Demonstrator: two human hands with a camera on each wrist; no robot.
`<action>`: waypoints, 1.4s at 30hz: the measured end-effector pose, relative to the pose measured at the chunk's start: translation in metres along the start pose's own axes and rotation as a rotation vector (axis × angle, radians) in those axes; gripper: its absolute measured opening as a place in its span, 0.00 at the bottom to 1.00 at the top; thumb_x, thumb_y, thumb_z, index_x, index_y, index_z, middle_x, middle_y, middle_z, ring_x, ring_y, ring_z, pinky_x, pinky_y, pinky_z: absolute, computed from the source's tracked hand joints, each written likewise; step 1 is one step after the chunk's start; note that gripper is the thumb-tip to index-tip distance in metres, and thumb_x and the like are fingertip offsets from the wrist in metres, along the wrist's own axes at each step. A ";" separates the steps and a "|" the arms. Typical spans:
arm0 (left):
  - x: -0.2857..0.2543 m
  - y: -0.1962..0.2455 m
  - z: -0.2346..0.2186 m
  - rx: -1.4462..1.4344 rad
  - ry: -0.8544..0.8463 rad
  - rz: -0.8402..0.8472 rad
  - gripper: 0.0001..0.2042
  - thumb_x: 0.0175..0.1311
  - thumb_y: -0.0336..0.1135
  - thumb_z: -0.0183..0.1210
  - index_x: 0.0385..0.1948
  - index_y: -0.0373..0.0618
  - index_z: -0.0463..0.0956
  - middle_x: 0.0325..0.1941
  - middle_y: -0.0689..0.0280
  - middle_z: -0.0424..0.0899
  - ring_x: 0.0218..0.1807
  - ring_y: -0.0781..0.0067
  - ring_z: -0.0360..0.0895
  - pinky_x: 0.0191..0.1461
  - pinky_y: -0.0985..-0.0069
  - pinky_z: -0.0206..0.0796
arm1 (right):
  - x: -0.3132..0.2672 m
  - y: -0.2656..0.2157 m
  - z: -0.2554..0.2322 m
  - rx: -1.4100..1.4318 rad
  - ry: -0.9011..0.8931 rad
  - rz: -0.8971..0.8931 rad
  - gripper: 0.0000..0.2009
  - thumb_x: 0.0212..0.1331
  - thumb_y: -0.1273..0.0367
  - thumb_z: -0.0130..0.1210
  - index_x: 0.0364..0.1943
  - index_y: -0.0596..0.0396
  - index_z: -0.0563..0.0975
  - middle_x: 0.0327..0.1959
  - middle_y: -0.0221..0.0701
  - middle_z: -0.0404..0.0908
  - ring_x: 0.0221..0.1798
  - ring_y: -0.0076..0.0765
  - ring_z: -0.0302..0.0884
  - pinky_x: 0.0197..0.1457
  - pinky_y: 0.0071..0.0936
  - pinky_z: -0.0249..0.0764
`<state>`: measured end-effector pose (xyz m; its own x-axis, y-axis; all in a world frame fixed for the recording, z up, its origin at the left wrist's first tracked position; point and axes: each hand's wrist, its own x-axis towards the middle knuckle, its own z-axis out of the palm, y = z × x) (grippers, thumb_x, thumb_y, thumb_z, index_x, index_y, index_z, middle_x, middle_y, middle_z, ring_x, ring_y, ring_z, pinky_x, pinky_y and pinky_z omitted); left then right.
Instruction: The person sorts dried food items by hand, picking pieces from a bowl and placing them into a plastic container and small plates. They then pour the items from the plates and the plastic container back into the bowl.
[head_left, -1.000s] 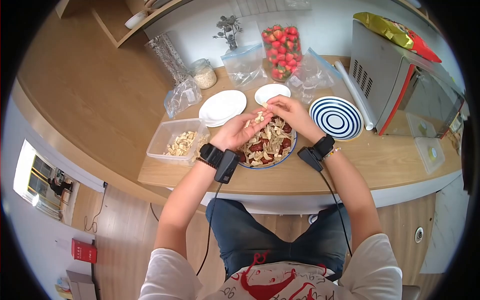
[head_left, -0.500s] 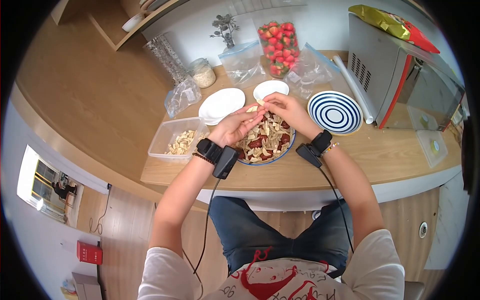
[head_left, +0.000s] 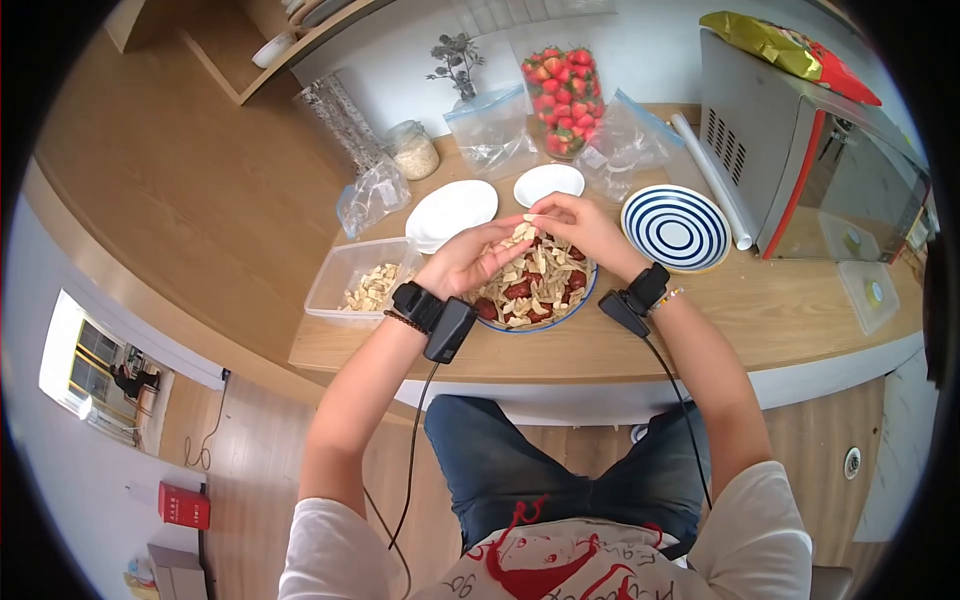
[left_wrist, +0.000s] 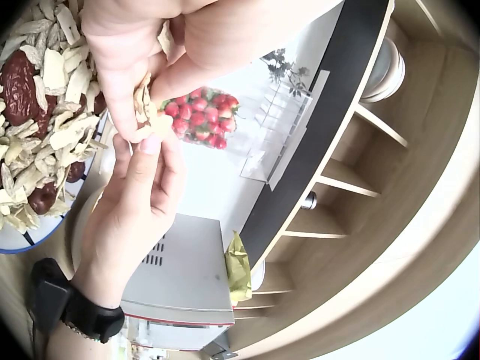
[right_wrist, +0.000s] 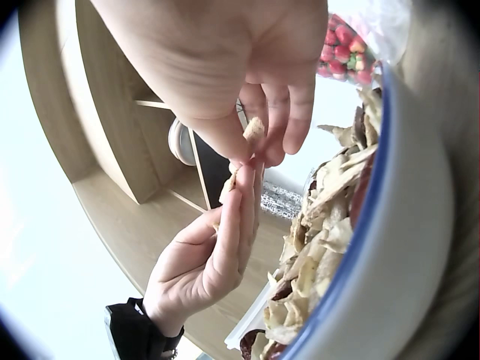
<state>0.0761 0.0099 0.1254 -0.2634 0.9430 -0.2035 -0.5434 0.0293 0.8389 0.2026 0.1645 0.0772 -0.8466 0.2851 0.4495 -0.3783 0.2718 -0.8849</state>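
Observation:
My left hand (head_left: 465,264) is palm up over the near-left part of the bowl, holding a few pale dried slices (head_left: 519,235) between its thumb and cupped fingers. My right hand (head_left: 594,240) meets it from the right and pinches one small dried slice (right_wrist: 253,130) between thumb and forefinger; the fingertips of the two hands come together there. Below them stands a blue-rimmed bowl (head_left: 546,326), heaped with pale dried slices and wrinkled dark red dates (left_wrist: 20,84). A clear plastic tub (head_left: 324,270) with more pale pieces stands left of my left hand.
Behind the bowl stand two white plates (head_left: 450,214) (head_left: 549,184), zip bags (head_left: 490,135), a container of strawberries (head_left: 563,95) and a jar (head_left: 412,155). To the right are a blue-ringed plate (head_left: 676,228), a plastic roll (head_left: 712,185) and a microwave (head_left: 765,130).
The right hand's fingertips have stayed at the left hand's, working at the slices with small movements. The left fingers closed in a little, then turned up again, showing the slices. The head view shifted slightly.

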 end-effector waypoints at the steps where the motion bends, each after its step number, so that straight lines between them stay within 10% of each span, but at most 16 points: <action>1: -0.002 -0.002 0.003 0.020 0.026 0.020 0.14 0.66 0.22 0.41 0.51 0.23 0.60 0.52 0.48 0.69 0.56 0.59 0.71 0.62 0.71 0.68 | 0.001 0.000 0.000 -0.017 0.002 -0.002 0.10 0.61 0.69 0.54 0.42 0.61 0.75 0.35 0.27 0.80 0.39 0.19 0.76 0.44 0.17 0.71; 8: 0.007 -0.003 -0.008 -0.328 -0.020 -0.137 0.15 0.66 0.22 0.40 0.51 0.20 0.59 0.53 0.46 0.67 0.56 0.57 0.71 0.63 0.70 0.67 | 0.003 0.012 0.002 -0.094 0.098 -0.098 0.09 0.58 0.71 0.55 0.40 0.61 0.78 0.35 0.29 0.75 0.38 0.22 0.75 0.43 0.20 0.71; 34: -0.005 0.018 -0.036 -0.269 0.085 0.155 0.16 0.62 0.17 0.48 0.52 0.30 0.63 0.52 0.53 0.71 0.54 0.62 0.73 0.61 0.77 0.69 | -0.001 -0.007 0.010 -0.122 0.062 -0.249 0.12 0.56 0.72 0.56 0.45 0.56 0.77 0.40 0.30 0.78 0.39 0.23 0.73 0.44 0.21 0.70; 42: -0.065 0.098 -0.139 -0.045 0.497 0.305 0.16 0.64 0.18 0.44 0.55 0.31 0.62 0.56 0.56 0.69 0.58 0.65 0.69 0.65 0.75 0.65 | -0.003 -0.001 0.001 -0.418 -0.167 -0.123 0.11 0.55 0.66 0.58 0.41 0.54 0.78 0.33 0.29 0.75 0.39 0.27 0.70 0.45 0.24 0.67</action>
<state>-0.0705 -0.0944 0.1508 -0.7496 0.6375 -0.1782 -0.4152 -0.2431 0.8766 0.2051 0.1628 0.0766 -0.8667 0.0851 0.4915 -0.3251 0.6509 -0.6860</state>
